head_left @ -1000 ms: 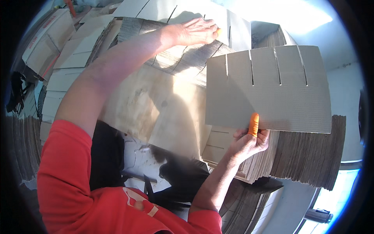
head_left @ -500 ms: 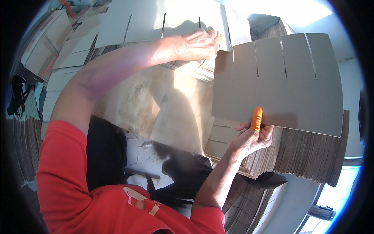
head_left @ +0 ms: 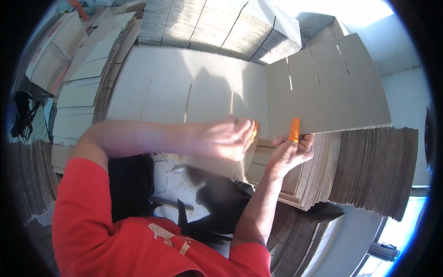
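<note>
My right hand (head_left: 291,154), an orange finger cot on its thumb, is closed on the near edge of a grey slotted cardboard sheet (head_left: 334,97), which it holds up tilted at the right. A pale slotted cardboard sheet (head_left: 157,74) lies across the middle, its far right side close to the grey one. My left hand (head_left: 226,138) is smeared by motion, but its fingers are curled at the near right corner of the pale sheet and seem to pinch it. Orange shows at its fingertips too. My left forearm hides much of that sheet's near edge.
Beyond the pale sheet stands a tall stack of slotted cardboard (head_left: 194,27). More stacked sheets (head_left: 376,171) stand at the right, below the grey sheet. Along the left are piles of cardboard pieces (head_left: 83,97) and an opened carton (head_left: 55,51).
My left hand has come nearer, bringing the pale sheet down from the far stack. The grey sheet in my right hand has shifted slightly left and tilted.
</note>
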{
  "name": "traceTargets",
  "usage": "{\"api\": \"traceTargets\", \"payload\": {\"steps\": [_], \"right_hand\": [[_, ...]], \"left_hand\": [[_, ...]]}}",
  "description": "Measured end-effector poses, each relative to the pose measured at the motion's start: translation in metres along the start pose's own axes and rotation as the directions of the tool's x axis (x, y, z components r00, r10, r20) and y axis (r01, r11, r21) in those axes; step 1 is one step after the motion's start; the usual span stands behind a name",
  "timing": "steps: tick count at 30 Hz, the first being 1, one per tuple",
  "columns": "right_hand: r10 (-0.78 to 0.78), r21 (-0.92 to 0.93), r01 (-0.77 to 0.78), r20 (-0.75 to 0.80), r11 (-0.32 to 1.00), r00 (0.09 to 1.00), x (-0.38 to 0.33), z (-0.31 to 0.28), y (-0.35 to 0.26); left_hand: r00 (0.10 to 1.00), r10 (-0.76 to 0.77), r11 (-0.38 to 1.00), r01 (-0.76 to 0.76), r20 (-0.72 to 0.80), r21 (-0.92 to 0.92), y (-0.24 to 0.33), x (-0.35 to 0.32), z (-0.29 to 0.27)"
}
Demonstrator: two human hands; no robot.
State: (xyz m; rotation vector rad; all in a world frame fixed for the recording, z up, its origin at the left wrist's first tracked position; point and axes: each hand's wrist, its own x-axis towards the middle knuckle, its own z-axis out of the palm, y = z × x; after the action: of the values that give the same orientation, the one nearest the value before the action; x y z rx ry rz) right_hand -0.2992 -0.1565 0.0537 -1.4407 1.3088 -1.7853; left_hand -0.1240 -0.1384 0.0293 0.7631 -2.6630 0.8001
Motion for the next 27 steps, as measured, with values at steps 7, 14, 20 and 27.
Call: {"api": "traceTargets", "payload": {"steps": [7,14,20,27], "right_hand": [[0.104,-0.025,-0.103,0.024,0.994,0.994,-0.014,0.004,0.003],[0.090,0.034,-0.092,0.069,0.995,0.994,-0.011,0.002,-0.002],[0.081,0.000,-0.081,0.069,0.997,0.994,-0.013,-0.001,0.000],[0.054,0.038,-0.056,0.036,0.998,0.998,-0.013,0.004,-0.008]], "left_hand": [[0.735,-0.615,0.787,0.593,-0.286,-0.170,-0.172,0.038,0.053],[0.832,-0.553,0.831,0.555,0.045,-0.034,-0.243,0.039,0.106],[0.872,-0.484,0.870,0.471,-0.073,-0.150,-0.239,0.051,0.086],[0.948,-0.083,0.841,0.233,-0.308,0.489,-0.220,0.041,0.086]]}}
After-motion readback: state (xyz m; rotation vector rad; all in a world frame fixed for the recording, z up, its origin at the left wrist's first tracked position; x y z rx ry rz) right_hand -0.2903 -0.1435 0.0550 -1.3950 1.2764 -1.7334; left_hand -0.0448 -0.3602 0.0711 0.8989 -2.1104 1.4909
